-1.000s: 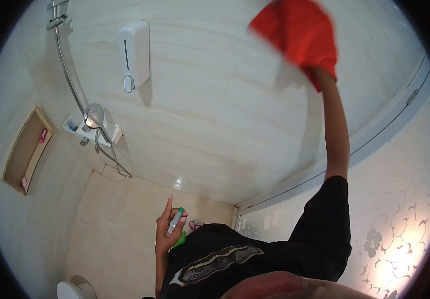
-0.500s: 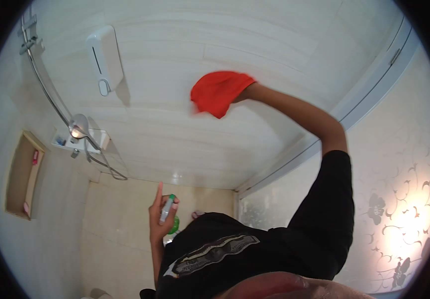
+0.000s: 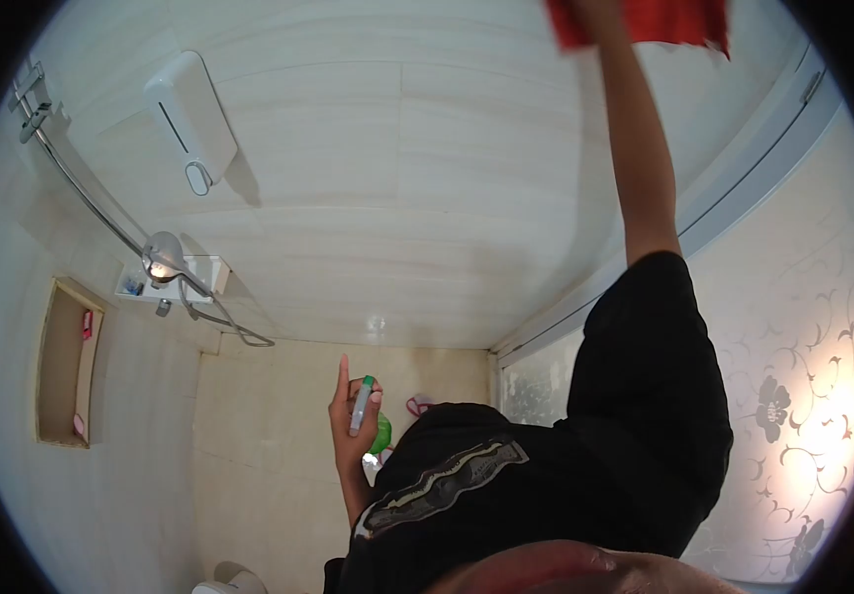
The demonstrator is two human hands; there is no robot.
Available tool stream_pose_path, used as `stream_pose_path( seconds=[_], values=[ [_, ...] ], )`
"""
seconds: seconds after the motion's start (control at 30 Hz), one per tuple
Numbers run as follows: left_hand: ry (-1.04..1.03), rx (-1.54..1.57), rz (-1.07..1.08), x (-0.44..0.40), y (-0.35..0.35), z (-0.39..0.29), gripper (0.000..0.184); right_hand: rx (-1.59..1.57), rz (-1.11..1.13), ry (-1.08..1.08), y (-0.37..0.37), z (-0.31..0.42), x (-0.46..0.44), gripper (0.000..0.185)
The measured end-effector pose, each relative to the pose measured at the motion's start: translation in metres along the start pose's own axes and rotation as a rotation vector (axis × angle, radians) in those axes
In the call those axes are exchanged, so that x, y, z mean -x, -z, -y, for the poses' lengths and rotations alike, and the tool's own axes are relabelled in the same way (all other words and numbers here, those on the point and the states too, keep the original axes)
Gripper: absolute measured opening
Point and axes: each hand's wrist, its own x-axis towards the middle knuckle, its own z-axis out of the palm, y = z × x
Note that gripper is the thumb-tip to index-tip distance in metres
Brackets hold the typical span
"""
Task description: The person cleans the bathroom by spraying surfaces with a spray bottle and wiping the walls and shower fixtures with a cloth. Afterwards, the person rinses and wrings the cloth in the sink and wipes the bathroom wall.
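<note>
A red cloth (image 3: 682, 22) lies against the tiled wall at the top edge of the head view, partly cut off by the frame. My right hand (image 3: 593, 12) is pressed on it with the arm stretched up; its fingers are blurred and mostly out of frame. Lower down, my left hand (image 3: 345, 428) is wrapped around what looks like a spray bottle (image 3: 361, 404), with a grey-and-white head, a green tip and a green part below. The index finger of that hand points up along the bottle, apart from the wall.
A white soap dispenser (image 3: 192, 119) is fixed to the wall. Left of it are a shower rail (image 3: 91, 193), a shower head (image 3: 163, 255) and a small shelf (image 3: 211, 272). A recessed niche (image 3: 63, 361) holds pink items. A patterned glass panel (image 3: 744, 396) stands at right.
My right hand has swept the red cloth up and to the right across the wall, straightening the arm. My left hand keeps its hold on the bottle. The whole view has shifted slightly.
</note>
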Motion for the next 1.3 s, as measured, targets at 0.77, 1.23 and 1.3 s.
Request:
stream_pose_path(
  seconds=[0.77,1.23,1.3],
  values=[
    [-0.065,-0.005,-0.238,-0.002,0.038,0.009,0.072,-0.51,0.09,0.388,0.01,0.043,0.024,0.049],
    [-0.105,-0.14,-0.26,0.017,0.047,0.019,0.072,-0.127,0.35,-0.205,-0.052,0.029,-0.054,0.045],
    [-0.107,-0.139,-0.304,0.029,0.055,0.013,0.069,-0.12,0.161,0.139,-0.027,0.108,-0.003,0.041]
  ],
)
